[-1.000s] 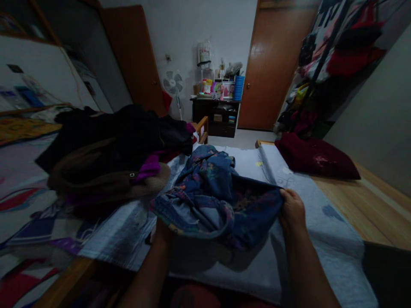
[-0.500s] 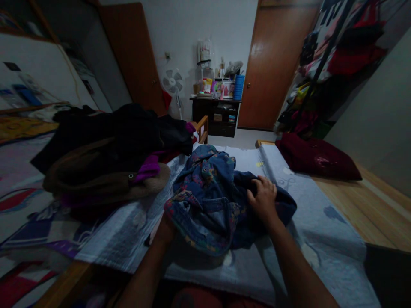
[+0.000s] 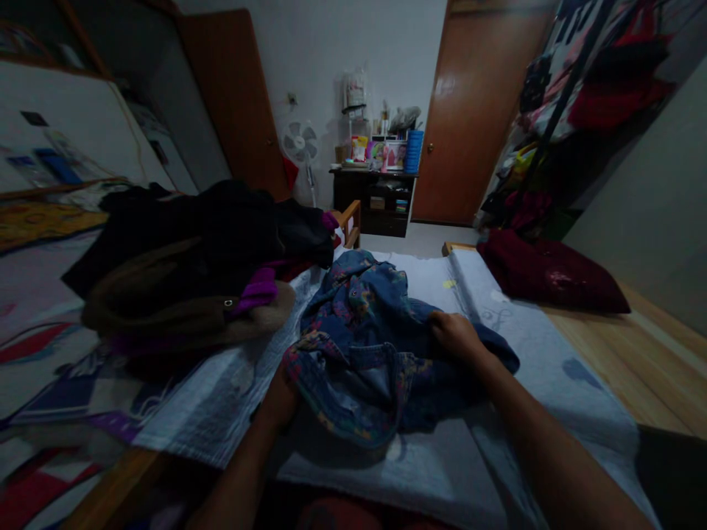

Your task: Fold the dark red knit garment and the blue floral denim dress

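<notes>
Right hand [image 3: 457, 337], fingers spread half a second ago, now curled, gripping denim [image 3: 381, 309]. Left hand [image 3: 283, 396] at its left edge, fingers hidden, can't tell grip. Denim on sheet [image 3: 557, 390], between hands.

Left forearm [image 3: 248, 449], bare: slanted forward and inward. Left hand [image 3: 283, 391]: partly hidden, fingertips out of sight. Right forearm [image 3: 544, 423], bare: angled inward, extended farther forward. Right hand [image 3: 456, 335]: back uppermost, fingers [image 3: 439, 322] curled.

A dark cabinet [image 3: 351, 197] stands against the dim, pale wall [image 3: 392, 44] beside a brown door [image 3: 467, 110].
</notes>
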Motion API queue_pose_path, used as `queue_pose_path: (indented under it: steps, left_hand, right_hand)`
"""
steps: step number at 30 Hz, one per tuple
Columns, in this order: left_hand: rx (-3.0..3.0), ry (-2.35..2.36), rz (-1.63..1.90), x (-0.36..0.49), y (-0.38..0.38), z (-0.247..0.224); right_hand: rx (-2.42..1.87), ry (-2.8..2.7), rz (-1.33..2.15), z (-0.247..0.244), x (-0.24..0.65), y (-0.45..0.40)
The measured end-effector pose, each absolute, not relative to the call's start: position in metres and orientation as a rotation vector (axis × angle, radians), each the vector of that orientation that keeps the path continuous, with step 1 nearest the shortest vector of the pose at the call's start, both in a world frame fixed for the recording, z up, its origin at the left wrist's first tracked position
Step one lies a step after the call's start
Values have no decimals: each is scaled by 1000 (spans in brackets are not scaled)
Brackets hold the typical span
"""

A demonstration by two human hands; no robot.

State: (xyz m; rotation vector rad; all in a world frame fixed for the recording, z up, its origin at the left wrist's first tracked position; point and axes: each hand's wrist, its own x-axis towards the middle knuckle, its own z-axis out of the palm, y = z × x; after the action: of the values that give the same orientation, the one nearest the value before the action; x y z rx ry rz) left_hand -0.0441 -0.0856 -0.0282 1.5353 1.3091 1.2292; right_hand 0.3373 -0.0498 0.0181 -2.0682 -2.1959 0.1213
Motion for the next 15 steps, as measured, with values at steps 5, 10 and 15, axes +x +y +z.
queue_pose_path:
  steps: [5,10,15]
  left_hand:
    - [1516,1342,1248,-42,-85,-27]
    - [1613,1278,1213,-29,-83,-18]
    - [1723,1250,1142,-18,-82,-5]
  right_hand:
    - [-2074,-1810,-109,57,376,-68]
    - [-2270,-1409,-289,65,422,-84]
    - [-2527,-1403,-298,47,453,-95]
